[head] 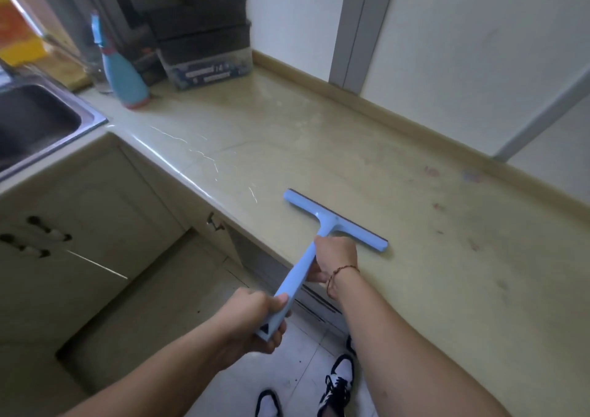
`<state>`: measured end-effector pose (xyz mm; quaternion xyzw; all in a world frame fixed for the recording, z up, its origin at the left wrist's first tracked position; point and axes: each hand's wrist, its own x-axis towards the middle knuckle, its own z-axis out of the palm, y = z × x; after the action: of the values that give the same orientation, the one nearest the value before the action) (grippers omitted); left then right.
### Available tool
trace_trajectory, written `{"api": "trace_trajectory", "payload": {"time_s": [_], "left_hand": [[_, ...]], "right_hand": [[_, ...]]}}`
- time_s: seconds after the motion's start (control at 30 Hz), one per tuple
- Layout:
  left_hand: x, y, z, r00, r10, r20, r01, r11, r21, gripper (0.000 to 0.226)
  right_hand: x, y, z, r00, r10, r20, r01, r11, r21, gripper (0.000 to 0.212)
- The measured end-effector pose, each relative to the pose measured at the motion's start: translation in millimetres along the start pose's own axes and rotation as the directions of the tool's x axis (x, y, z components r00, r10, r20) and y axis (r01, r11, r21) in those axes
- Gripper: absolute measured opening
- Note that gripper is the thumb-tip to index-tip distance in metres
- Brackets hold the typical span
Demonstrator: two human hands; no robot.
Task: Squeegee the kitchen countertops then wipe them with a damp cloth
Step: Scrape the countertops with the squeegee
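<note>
Head view, from the left: a stainless steel sink (48, 123) is set into the corner, and behind it stands a light blue cone-shaped spray bottle with a pink base (126, 78), near a stack of dark lidded plastic storage boxes (204, 36) against the white wall. The beige glossy stone desk (319, 148) runs from that corner off to the right, with thin bright streaks of wet near its front edge and a few faint reddish marks farther right.

Below the desk edge are cream cabinet doors (79, 209) and a pale tiled floor, where my black and white sneakers (338, 381) show at the bottom.

I hold the light blue plastic T-shaped squeegee (332, 222) with both hands. My left hand (255, 324) has its fingers curled round the butt end of the long handle, which hangs out over the floor past the desk edge. My right hand (335, 258) is wrapped round the handle just beneath the crossbar, over the desk's front edge, with a thin red cord bracelet (343, 273) on that wrist. The squeegee's dark rubber blade lies on the desk surface, near the front edge, set at a slant to it.
</note>
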<state>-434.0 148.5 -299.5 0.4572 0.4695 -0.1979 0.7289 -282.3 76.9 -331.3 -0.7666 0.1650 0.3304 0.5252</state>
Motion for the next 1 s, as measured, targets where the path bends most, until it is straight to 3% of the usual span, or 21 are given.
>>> {"api": "trace_trajectory", "payload": {"time_s": [0.1,0.27,0.4,0.57,0.8,1.0], "left_hand": [[-9,-9,-1,1.0,-0.022,-0.01,0.022,1.0,0.003,0.026],[-25,19,25,0.992,0.118,0.042,-0.117,0.993,-0.02,0.032],[-20,36,80,0.974,0.178,0.142,-0.171,0.984,-0.056,0.034],[18,65,175,0.954,0.212,0.212,-0.194,0.976,-0.099,0.036],[84,114,290,0.966,0.182,0.185,-0.174,0.983,-0.062,0.029],[120,138,339,0.976,0.167,0.139,-0.159,0.985,-0.065,0.027]], "right_hand": [[-11,7,-2,0.998,0.021,0.065,-0.023,0.999,0.024,0.014],[-10,-19,-31,0.99,-0.04,0.134,0.022,0.991,0.134,0.018],[7,-44,-88,0.989,-0.132,0.061,0.121,0.979,0.164,0.02],[61,-69,-180,0.991,-0.126,-0.036,0.13,0.977,0.168,0.024],[160,-102,-267,0.995,-0.086,-0.06,0.097,0.971,0.217,0.027],[214,-114,-296,0.998,-0.031,-0.048,0.042,0.969,0.242,0.024]]}}
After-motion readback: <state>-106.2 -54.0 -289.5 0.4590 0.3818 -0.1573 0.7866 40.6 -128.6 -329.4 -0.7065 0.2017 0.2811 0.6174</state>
